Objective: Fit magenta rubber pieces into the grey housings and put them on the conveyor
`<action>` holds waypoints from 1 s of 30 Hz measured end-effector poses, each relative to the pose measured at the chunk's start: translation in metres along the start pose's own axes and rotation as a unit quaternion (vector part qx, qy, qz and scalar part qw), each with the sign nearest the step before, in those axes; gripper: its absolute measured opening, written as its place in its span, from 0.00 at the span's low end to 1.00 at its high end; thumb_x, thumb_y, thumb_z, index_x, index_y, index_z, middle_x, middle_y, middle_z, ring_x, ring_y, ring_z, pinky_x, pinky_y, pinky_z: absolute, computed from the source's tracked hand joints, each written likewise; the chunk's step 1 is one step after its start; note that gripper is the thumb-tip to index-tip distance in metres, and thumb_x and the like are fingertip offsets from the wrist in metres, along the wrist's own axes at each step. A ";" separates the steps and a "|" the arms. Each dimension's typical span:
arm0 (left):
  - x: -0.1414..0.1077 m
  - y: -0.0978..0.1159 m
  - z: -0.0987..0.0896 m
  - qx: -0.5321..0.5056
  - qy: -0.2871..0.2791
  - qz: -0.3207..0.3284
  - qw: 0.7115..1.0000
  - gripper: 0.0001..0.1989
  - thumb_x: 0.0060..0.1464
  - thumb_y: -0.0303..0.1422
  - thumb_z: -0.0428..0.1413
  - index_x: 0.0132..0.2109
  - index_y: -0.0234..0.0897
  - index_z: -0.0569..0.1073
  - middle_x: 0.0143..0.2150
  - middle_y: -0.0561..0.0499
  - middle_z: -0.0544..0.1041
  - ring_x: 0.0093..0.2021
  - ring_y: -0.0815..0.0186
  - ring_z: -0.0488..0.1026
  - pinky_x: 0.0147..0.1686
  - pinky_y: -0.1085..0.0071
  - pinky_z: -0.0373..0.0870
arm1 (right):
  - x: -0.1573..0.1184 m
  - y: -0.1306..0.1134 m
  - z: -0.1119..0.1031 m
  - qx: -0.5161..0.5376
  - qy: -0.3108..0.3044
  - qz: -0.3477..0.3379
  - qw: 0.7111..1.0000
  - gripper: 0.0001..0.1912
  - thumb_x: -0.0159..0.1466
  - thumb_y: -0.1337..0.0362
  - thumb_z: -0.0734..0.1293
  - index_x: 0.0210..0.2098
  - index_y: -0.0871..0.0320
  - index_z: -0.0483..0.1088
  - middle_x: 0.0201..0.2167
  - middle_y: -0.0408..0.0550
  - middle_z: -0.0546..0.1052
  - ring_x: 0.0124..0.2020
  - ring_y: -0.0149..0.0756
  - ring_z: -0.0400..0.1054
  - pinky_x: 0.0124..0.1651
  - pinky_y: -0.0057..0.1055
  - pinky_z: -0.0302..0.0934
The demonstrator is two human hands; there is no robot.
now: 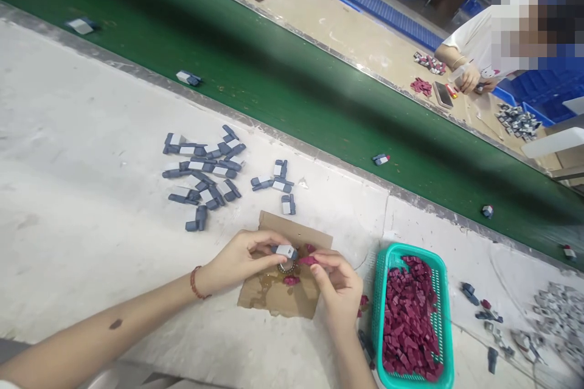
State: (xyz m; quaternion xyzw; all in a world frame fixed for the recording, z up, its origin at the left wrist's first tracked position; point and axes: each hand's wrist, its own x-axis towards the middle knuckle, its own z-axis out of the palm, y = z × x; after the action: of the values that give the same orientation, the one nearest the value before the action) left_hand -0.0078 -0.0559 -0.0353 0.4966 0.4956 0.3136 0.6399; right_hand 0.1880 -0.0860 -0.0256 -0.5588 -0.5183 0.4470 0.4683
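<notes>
My left hand [249, 258] pinches a grey and dark-blue plastic part [286, 251] between thumb and fingers. Just to its right, my right hand [338, 279] holds a small magenta piece [308, 260] by its end, close to the grey part. Both hands are over a stained cardboard sheet [260, 296]. Below the grey part is a small round metal-rimmed object [286, 267], partly covered. Another magenta piece [291, 281] lies on the cardboard. Right of my right hand stands a teal basket [448, 340] full of magenta pieces [410, 316].
Grey-blue parts [201, 164] lie scattered beyond my left hand. A green conveyor belt [283, 85] crosses diagonally, carrying several parts. Light grey pieces [561, 316] are heaped at the right. Across the belt, a person [479, 36] handles something beside piles of parts.
</notes>
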 end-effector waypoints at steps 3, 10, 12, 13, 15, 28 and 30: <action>-0.002 0.000 0.002 0.029 0.001 0.013 1.000 0.11 0.48 0.40 0.61 0.37 0.37 0.79 0.38 0.46 0.83 0.36 0.58 0.79 0.39 0.67 0.77 | 0.000 -0.001 0.005 0.034 0.019 0.015 0.999 0.03 0.58 0.65 0.70 0.31 0.56 0.78 0.32 0.50 0.82 0.37 0.40 0.76 0.41 0.37 0.71; -0.001 -0.002 0.001 0.057 0.001 0.030 0.998 0.11 0.49 0.39 0.60 0.37 0.38 0.80 0.38 0.48 0.84 0.38 0.58 0.79 0.43 0.67 0.76 | 0.002 -0.002 0.013 0.027 0.004 0.003 1.000 0.03 0.58 0.66 0.70 0.31 0.55 0.78 0.32 0.50 0.82 0.37 0.40 0.76 0.42 0.38 0.71; -0.001 -0.002 0.001 0.058 -0.002 0.032 0.998 0.11 0.49 0.39 0.60 0.37 0.38 0.80 0.38 0.48 0.84 0.39 0.58 0.79 0.44 0.67 0.76 | 0.002 -0.001 0.014 0.027 0.002 -0.006 1.000 0.04 0.59 0.67 0.70 0.31 0.55 0.78 0.32 0.50 0.82 0.37 0.40 0.76 0.42 0.37 0.71; -0.001 -0.002 0.001 0.059 -0.004 0.033 0.998 0.11 0.49 0.39 0.60 0.37 0.38 0.80 0.38 0.48 0.84 0.39 0.58 0.79 0.44 0.67 0.76 | 0.002 0.000 0.014 0.027 -0.001 -0.010 1.000 0.04 0.59 0.68 0.70 0.32 0.55 0.78 0.32 0.50 0.82 0.37 0.40 0.76 0.42 0.37 0.71; -0.002 -0.002 0.002 0.060 -0.004 0.032 0.998 0.11 0.50 0.38 0.60 0.37 0.38 0.80 0.38 0.48 0.84 0.39 0.58 0.79 0.44 0.68 0.76 | 0.002 0.000 0.015 0.016 -0.008 -0.019 1.000 0.05 0.59 0.69 0.70 0.32 0.55 0.78 0.33 0.49 0.82 0.37 0.39 0.76 0.42 0.36 0.71; -0.004 -0.004 0.002 0.115 -0.007 0.128 0.985 0.09 0.56 0.35 0.57 0.40 0.38 0.79 0.38 0.49 0.84 0.38 0.61 0.80 0.40 0.72 0.76 | 0.002 -0.009 0.005 -0.080 -0.072 -0.053 0.993 0.05 0.62 0.68 0.69 0.36 0.55 0.78 0.35 0.48 0.81 0.38 0.38 0.75 0.43 0.33 0.70; -0.004 -0.007 0.002 0.128 -0.003 0.159 0.979 0.09 0.57 0.35 0.56 0.41 0.38 0.79 0.38 0.48 0.84 0.37 0.62 0.81 0.39 0.73 0.77 | 0.003 -0.009 0.003 -0.098 -0.081 -0.080 0.989 0.05 0.63 0.68 0.68 0.34 0.55 0.78 0.34 0.48 0.80 0.37 0.37 0.75 0.43 0.33 0.70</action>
State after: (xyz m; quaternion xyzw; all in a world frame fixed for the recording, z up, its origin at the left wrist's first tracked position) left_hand -0.0078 -0.0624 -0.0408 0.6478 0.4438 0.3440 0.5147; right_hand 0.1836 -0.0830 -0.0168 -0.5209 -0.6389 0.3991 0.4015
